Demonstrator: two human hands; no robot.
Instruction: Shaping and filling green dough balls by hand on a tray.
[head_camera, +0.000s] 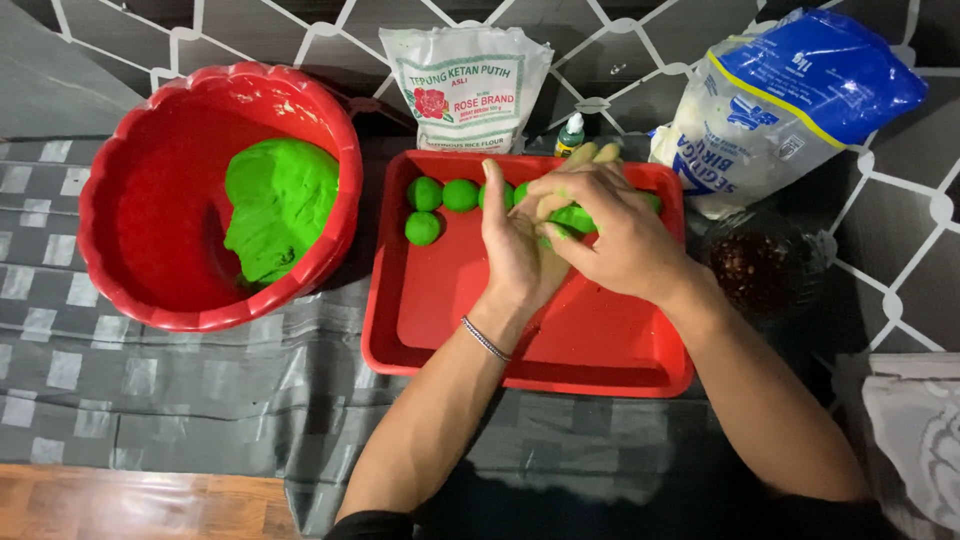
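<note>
1. Both hands meet over the far half of the flat red plastic tray (600, 350), and between them sits a small piece of bright green dough (572, 218).
2. The left hand (515, 250) stands on edge, palm turned inward, fingers (493, 185) straight and pointing away; a thin silver bracelet (486, 339) circles its wrist.
3. The right hand (615, 235) lies across the top, its fingers (560, 190) curled over the green piece and pressing it against the left palm. So neither hand is clenched; the two together cup the dough.
4. Done so far, by my reading: a row of finished green balls (440, 195) along the tray's far edge and one more just in front. At least four show clearly, and others may hide behind the hands.
5. Left to do, it seems: plenty. A large lump of the same green dough (280, 205) leans against the inner wall of the round red scalloped plastic basin (110, 180), left of the tray.
6. The dough looks smooth, matte and soft, vividly green; the lump shows folds and torn faces, while the balls are neat.
7. Behind the tray stand a white flour bag (465, 85), a small green-capped bottle (570, 135) and a blue-and-white bag (790, 105); a dark bowl of brown crumbs (765, 265) sits right of the tray.
8. Everything rests on a grey checked cloth (150, 390).
</note>
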